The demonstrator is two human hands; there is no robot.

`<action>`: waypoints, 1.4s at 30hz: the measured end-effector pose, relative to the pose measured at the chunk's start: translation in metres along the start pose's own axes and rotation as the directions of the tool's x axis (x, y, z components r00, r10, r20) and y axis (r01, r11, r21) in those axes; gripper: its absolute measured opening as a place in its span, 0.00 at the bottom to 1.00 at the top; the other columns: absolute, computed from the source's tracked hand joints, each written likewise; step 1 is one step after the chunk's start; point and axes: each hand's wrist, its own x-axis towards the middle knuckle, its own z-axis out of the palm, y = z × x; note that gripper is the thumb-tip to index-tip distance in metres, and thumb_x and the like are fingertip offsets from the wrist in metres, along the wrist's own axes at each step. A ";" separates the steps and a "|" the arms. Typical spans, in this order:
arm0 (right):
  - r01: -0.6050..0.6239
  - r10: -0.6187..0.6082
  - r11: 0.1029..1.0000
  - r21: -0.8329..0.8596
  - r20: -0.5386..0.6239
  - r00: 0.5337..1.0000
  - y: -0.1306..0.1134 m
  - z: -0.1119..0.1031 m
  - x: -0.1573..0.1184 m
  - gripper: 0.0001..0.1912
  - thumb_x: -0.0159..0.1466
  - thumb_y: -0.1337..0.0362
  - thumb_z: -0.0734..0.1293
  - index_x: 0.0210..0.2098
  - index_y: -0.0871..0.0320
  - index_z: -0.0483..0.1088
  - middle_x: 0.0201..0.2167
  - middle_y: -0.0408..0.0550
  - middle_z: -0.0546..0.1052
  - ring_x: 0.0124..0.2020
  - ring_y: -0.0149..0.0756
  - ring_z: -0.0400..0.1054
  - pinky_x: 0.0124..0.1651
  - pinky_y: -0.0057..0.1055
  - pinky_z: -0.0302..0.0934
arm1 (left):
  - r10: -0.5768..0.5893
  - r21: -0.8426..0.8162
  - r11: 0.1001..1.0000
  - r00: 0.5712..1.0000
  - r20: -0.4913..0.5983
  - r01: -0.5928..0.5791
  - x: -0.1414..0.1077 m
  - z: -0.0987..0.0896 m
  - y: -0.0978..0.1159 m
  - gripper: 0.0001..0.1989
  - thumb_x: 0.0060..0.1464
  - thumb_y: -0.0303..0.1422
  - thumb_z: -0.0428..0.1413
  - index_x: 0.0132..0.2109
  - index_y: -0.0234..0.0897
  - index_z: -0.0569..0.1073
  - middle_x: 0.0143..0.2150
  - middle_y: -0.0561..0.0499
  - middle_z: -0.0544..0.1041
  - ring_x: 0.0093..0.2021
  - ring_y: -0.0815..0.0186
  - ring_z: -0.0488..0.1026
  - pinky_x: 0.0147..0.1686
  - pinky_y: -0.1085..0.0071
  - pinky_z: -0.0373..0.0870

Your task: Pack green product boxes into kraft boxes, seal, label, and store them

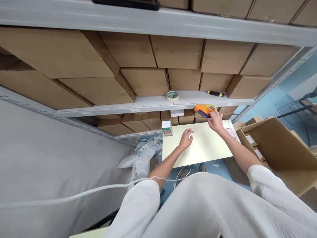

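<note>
My right hand [216, 121] is closed around an orange and blue tape dispenser [201, 110], which carries a roll of yellowish tape [211, 107]. It is raised above the back right part of the pale yellow tabletop [205, 145], close to the shelf edge. Over the left part of that tabletop is my left hand [186, 138], its fingers apart and slightly bent, holding nothing. A small white and green box [167, 128] stands upright at the back left corner, a short way from my left hand.
Brown cartons [177, 51] fill the shelves ahead. On the shelf lie a tape roll [172, 96] and a yellow-black utility knife [215, 93]. A phone [231, 133] rests at the table's right. An opened carton [284, 145] stands rightward; a white cable [99, 189] crosses my left arm.
</note>
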 end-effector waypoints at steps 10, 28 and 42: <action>-0.521 0.521 0.851 0.058 0.018 0.853 0.062 0.068 -0.143 0.07 0.64 0.60 0.66 0.42 0.53 0.70 0.41 0.57 0.78 0.45 0.55 0.72 0.48 0.48 0.66 | 0.015 -0.025 1.000 0.987 0.159 -0.011 -0.015 0.053 0.009 0.20 0.61 0.22 0.53 0.55 0.43 0.79 0.63 0.44 0.75 0.68 0.55 0.72 0.72 0.50 0.68; -0.704 0.682 0.710 0.031 0.218 0.698 0.172 0.120 -0.209 0.13 0.66 0.60 0.66 0.48 0.59 0.72 0.40 0.59 0.77 0.49 0.54 0.72 0.52 0.46 0.65 | -0.099 0.096 0.992 0.987 0.126 0.087 -0.013 0.118 0.050 0.18 0.64 0.23 0.53 0.57 0.42 0.77 0.68 0.43 0.71 0.71 0.55 0.69 0.72 0.53 0.67; -0.703 0.673 0.709 0.057 0.241 0.699 0.184 0.127 -0.219 0.12 0.66 0.57 0.65 0.47 0.54 0.69 0.52 0.62 0.76 0.55 0.60 0.66 0.57 0.54 0.60 | -0.210 0.099 0.972 0.977 -0.031 0.212 -0.058 0.142 0.070 0.18 0.65 0.24 0.53 0.59 0.43 0.76 0.67 0.42 0.72 0.71 0.55 0.69 0.71 0.52 0.68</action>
